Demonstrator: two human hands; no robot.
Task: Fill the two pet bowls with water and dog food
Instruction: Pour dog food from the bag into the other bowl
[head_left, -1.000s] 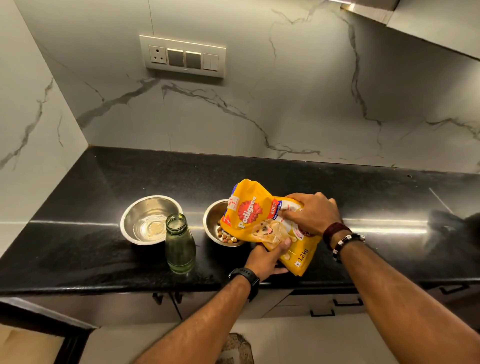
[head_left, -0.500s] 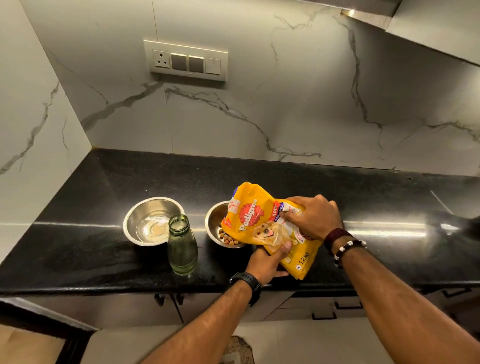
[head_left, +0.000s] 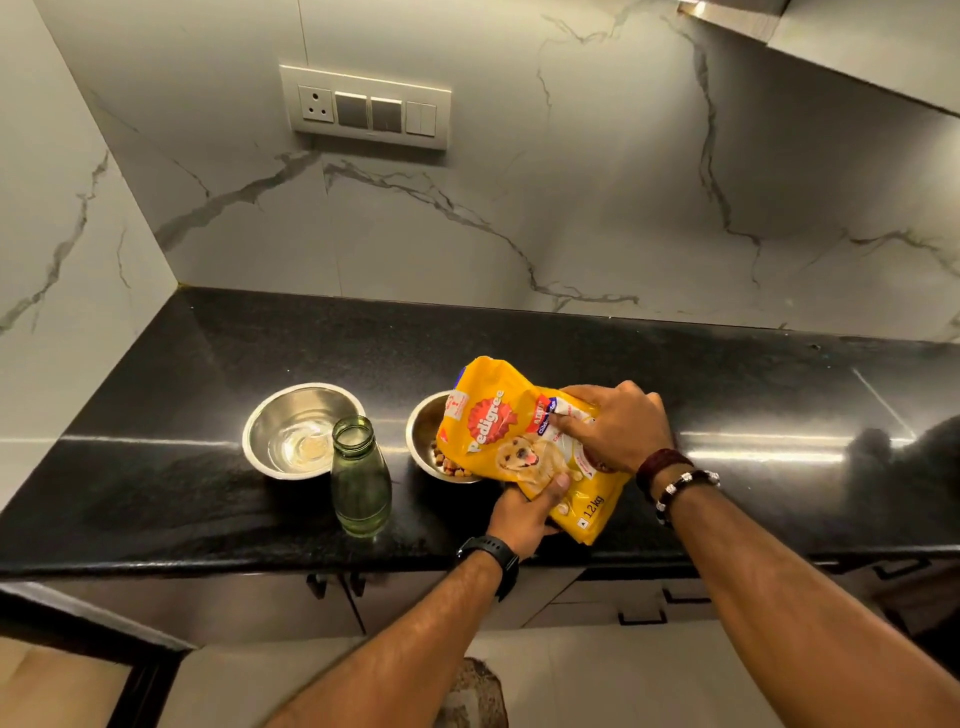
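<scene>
Two steel bowls stand on the black counter (head_left: 727, 395). The left bowl (head_left: 280, 415) holds clear water. The right bowl (head_left: 423, 431) has brown kibble in it and is partly covered by a yellow dog food bag (head_left: 498, 431), tilted with its mouth over that bowl. My left hand (head_left: 524, 512) grips the bag from below, thumb on its front. My right hand (head_left: 618, 428) grips the bag's upper side from above. A green glass bottle (head_left: 360, 480), open-topped and nearly empty, stands upright in front of the two bowls.
A marble wall with a switch panel (head_left: 366, 106) rises behind the counter, and another marble wall closes the left side. Cabinet doors with dark handles (head_left: 641, 616) sit below the counter's front edge. An overhead cabinet (head_left: 857, 47) juts out at the top right.
The bag stays tilted over the right bowl in both hands. The view has drifted slightly, so everything sits a little lower in the frame. The bowls and bottle have not moved.
</scene>
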